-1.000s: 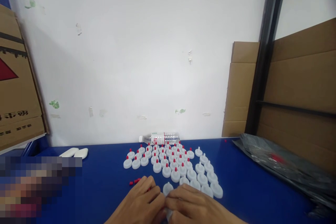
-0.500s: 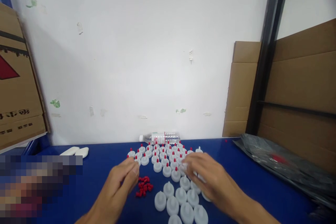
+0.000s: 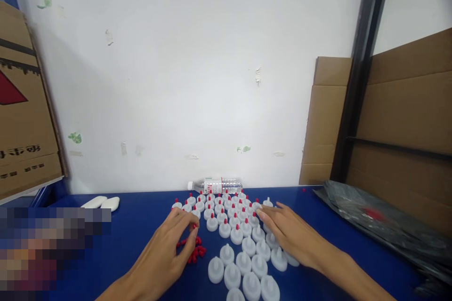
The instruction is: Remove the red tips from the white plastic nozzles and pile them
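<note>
Several white caps with red tips (image 3: 221, 210) stand in rows on the blue table (image 3: 141, 225). In front of them is a cluster of plain white caps (image 3: 243, 263) without tips. A small pile of loose red tips (image 3: 196, 251) lies left of that cluster. My left hand (image 3: 169, 249) rests over the pile with its fingers curled in a pinch, and a bit of red shows at the fingertips. My right hand (image 3: 287, 233) lies flat with fingers stretched out, its fingertips touching the capped row at the right.
A clear water bottle (image 3: 216, 185) lies against the white wall behind the caps. Two white oblong pieces (image 3: 101, 203) sit at the left. A black plastic bag (image 3: 381, 221) covers the right of the table. Cardboard boxes stand at left (image 3: 24, 103) and right (image 3: 406, 103).
My hands were together near the front edge, then parted. The left has dropped onto the red tips, and the right has reached forward and settled flat on the caps.
</note>
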Tool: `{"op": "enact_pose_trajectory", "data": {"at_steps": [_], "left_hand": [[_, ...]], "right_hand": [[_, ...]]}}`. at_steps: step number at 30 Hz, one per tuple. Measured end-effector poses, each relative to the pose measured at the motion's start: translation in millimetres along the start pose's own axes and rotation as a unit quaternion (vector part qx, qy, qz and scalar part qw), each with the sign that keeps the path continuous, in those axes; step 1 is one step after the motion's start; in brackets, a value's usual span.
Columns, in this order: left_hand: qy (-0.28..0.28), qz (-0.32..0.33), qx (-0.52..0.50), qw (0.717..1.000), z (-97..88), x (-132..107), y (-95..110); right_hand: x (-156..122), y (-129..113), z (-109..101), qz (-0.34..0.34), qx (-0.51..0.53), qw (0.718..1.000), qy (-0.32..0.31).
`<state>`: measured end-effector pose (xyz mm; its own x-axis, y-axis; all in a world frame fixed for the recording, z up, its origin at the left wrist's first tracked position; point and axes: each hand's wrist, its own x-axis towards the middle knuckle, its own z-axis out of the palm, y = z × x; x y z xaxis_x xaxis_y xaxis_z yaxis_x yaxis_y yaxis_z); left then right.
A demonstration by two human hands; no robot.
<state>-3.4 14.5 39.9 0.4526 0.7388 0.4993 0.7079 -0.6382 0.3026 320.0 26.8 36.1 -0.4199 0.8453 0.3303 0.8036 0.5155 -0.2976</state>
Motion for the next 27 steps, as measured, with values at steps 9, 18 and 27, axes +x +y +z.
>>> {"op": "enact_pose_trajectory", "data": {"at_steps": [9, 18, 27], "left_hand": [[-0.007, -0.007, 0.006, 1.000, 4.8, 0.0, -4.7], [-0.027, -0.019, 0.002, 0.999, 2.1, 1.0, -2.2], [-0.016, 0.025, 0.023, 0.999, 6.4, 0.3, -4.3]], "right_hand": [[2.5, 0.5, -0.9, -0.008, -0.046, 0.999, 0.020], [1.7, 0.1, 2.2, 0.013, -0.082, 0.996, 0.021], [7.5, 8.6, -4.2, 0.014, -0.038, 0.997, 0.059]]}}
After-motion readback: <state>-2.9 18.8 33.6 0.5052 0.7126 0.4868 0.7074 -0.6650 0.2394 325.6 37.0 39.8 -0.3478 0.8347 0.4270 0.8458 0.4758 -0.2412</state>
